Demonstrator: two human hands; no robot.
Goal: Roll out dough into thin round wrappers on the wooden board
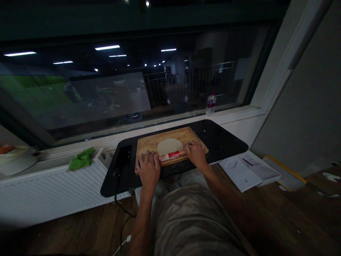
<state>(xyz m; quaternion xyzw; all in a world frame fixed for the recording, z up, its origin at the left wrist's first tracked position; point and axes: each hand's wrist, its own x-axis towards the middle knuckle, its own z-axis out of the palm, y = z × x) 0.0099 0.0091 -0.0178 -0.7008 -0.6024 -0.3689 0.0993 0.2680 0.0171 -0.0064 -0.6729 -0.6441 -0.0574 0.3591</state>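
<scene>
A round, flat sheet of pale dough lies on a wooden cutting board. Across its near edge rests a rolling pin with a red and white label round its middle. My left hand is over the pin's left end, fingers curved down on it. At the opposite end, my right hand grips the pin with its fingers bent over the wood. The pin's two ends are hidden beneath my hands.
The board sits on a black table; a dark phone with a cable lies left of it. A bottle stands on the windowsill. A green cloth lies on the white radiator. White boxes are at lower right.
</scene>
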